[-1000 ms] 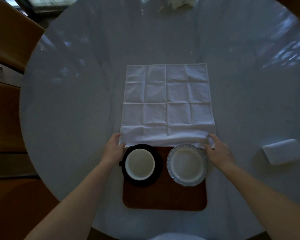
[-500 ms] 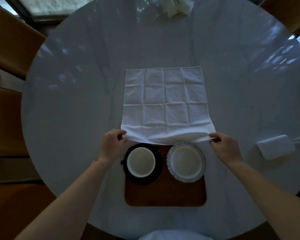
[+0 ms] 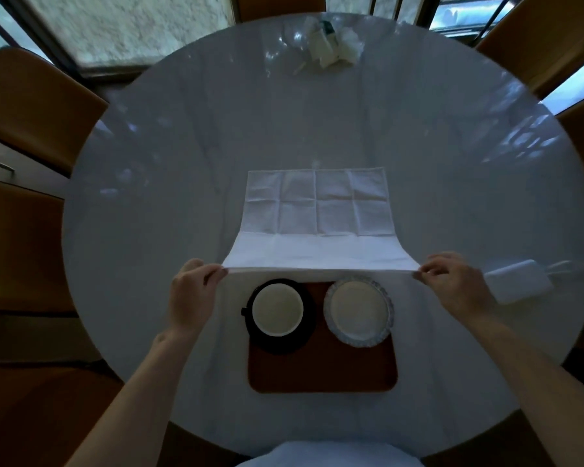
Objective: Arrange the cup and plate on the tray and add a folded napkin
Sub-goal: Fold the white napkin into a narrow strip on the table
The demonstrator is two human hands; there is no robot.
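A white creased napkin point(image 3: 317, 217) lies spread on the round table beyond the tray, its near edge lifted off the surface. My left hand point(image 3: 191, 294) pinches the near left corner and my right hand point(image 3: 452, 288) pinches the near right corner, stretching the edge taut. Just below that edge sits a brown wooden tray point(image 3: 322, 372). On its far left stands a white cup point(image 3: 277, 310) on a black saucer. On its far right rests a white plate point(image 3: 359, 313) with a blue patterned rim.
The round white table point(image 3: 149, 197) is ringed by brown chairs point(image 3: 31, 106). A white rectangular block with a cable point(image 3: 516, 281) lies right of my right hand. Crumpled white items point(image 3: 331, 45) sit at the far edge.
Both hands have raised the napkin's near edge higher and pulled it taut, so its near part now hangs lifted off the table. The view has tilted up, showing more of the room.
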